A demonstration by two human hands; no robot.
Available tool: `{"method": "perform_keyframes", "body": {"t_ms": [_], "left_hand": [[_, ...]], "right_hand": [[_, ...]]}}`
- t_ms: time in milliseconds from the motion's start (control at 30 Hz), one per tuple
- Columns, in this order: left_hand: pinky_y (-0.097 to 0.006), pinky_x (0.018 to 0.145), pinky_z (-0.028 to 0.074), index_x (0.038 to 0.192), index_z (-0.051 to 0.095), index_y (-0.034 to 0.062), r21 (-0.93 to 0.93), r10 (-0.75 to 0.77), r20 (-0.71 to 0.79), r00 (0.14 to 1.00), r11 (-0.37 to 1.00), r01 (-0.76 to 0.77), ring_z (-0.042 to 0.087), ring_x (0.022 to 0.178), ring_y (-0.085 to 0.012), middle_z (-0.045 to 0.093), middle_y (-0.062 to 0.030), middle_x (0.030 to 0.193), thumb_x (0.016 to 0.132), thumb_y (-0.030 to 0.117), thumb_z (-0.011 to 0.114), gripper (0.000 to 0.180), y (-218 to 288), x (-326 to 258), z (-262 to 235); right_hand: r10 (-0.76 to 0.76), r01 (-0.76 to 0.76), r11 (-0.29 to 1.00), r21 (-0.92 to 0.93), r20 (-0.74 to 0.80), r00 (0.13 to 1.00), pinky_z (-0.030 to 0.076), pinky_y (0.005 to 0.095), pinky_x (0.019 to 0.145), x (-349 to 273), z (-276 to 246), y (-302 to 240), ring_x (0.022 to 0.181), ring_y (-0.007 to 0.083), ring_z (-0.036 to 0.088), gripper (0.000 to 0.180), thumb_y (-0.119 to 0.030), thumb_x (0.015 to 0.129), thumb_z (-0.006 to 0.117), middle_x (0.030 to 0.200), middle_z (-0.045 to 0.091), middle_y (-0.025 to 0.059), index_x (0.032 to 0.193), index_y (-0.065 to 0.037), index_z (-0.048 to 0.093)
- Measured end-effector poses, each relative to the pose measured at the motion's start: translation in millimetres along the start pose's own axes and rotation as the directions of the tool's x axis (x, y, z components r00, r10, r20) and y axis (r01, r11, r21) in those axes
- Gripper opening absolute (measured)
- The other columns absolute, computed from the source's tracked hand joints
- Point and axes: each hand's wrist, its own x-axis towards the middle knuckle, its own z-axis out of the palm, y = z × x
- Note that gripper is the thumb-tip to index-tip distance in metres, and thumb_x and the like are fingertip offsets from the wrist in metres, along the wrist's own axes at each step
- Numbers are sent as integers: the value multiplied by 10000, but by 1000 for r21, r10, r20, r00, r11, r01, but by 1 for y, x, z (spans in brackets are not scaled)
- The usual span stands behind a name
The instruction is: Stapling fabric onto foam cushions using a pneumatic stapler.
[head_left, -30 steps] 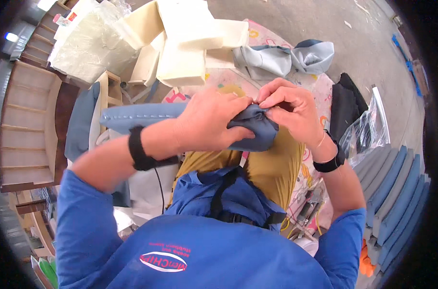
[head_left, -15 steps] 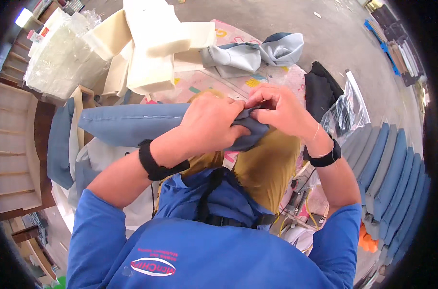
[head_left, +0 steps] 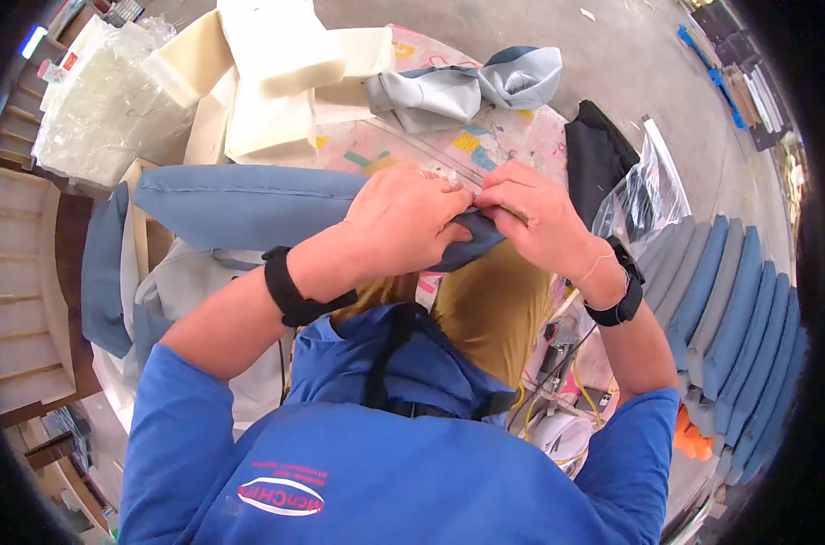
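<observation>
Across my lap lies a long blue-grey cushion (head_left: 249,195) with a seam along its upper side. My left hand (head_left: 401,218) is closed on the fabric near the cushion's right end. Close beside it, my right hand (head_left: 532,218) pinches the edge of the same end, and the fingertips of both hands nearly meet there. The darker cloth at that end is bunched under the fingers. Exactly what the fingertips pinch is partly hidden.
Cream foam blocks (head_left: 276,91) are piled at the far left, beside a plastic-wrapped bundle (head_left: 108,109). Grey-blue fabric covers (head_left: 467,91) lie on the patterned sheet ahead. Black folded cloth (head_left: 598,150) is on the right, near a row of several blue and grey cushions (head_left: 735,318).
The cushion's left part has shifted slightly up and left. My right hand's fingers have come down onto the end of the cloth, closer to the left hand.
</observation>
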Motion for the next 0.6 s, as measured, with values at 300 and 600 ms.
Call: {"method": "perform_keyframes", "body": {"t_ms": [300, 600], "left_hand": [[-429, 794, 510, 1066, 646, 42, 78, 138, -36, 990, 988, -134, 660, 927, -322, 688, -139, 1038, 747, 214, 734, 373, -3, -6, -1], [-423, 868, 536, 1040, 688, 30, -24, 148, -200, 969, 988, -156, 678, 978, -322, 701, -161, 1031, 676, 136, 783, 391, -5, -23, -9]], "right_hand": [[467, -296, 474, 829, 49, 883, 416, 303, 1002, -31, 33, -8, 1172, 163, 513, 505, -4, 812, 687, 1263, 529, 66, 1292, -12, 530], [517, 22, 336, 942, -204, 831, 411, 331, 993, -26, 84, -21, 1126, 187, 530, 408, 69, 721, 724, 1195, 546, 80, 1098, -22, 599]]}}
